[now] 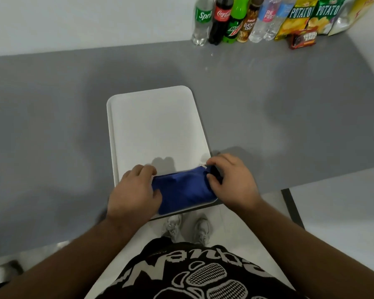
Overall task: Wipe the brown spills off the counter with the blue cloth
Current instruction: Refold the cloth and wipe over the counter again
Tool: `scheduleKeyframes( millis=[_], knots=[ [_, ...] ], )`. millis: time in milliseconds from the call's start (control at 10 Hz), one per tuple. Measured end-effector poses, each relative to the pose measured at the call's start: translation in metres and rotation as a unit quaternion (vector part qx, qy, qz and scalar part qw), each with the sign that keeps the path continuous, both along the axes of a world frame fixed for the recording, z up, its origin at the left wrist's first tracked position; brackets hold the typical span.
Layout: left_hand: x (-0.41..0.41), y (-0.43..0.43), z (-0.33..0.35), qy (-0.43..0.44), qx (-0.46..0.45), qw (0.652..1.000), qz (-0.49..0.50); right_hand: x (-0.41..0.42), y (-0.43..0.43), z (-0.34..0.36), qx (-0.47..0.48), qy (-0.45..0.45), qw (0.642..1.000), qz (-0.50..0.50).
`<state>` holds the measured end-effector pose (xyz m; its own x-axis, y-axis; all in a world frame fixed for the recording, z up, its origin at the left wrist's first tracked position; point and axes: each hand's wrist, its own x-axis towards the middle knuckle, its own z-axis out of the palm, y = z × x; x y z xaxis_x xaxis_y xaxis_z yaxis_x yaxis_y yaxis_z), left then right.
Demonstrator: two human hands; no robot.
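Both hands grip the blue cloth (183, 190), which lies bunched on the near end of a white tray (156, 126): the left hand (134, 195) has its fingers curled over the cloth's left edge, thumb pressed onto the fabric, and the right hand (231, 182) pinches the right end between thumb and bent fingers. That tray sits on a plain grey counter (52, 126), its near edge overhanging the counter's front edge. Behind the counter rises a pale wall (84, 22). Along it, at the far right, stands a row of bottles (222, 20), beside yellow-and-green potato chip bags (311, 16) and a small dark red packet (302, 38). Bottle tops and bags are cut off by the frame's upper edge. No brown marks can be made out on the grey surface. Below the counter edge, a pale floor, grey shoes (186, 228) and a dark printed shirt (203, 275) show; the tray's near corners lie hidden under the hands and cloth.
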<state>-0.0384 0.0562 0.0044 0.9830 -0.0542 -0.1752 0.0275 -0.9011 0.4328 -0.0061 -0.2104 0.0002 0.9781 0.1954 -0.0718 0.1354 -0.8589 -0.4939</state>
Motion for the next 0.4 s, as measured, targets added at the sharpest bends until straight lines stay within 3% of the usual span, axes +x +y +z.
scheduleKeyframes(
  millis=[100,400],
  knots=[
    [-0.008,-0.003,-0.004,-0.062,0.035,0.988,-0.134,-0.010,0.002,0.000,-0.054,0.005,0.996,0.075],
    [0.031,-0.022,0.012,-0.029,0.053,0.984,-0.167,-0.011,-0.020,0.024,-0.002,0.055,0.998,0.005]
  ],
)
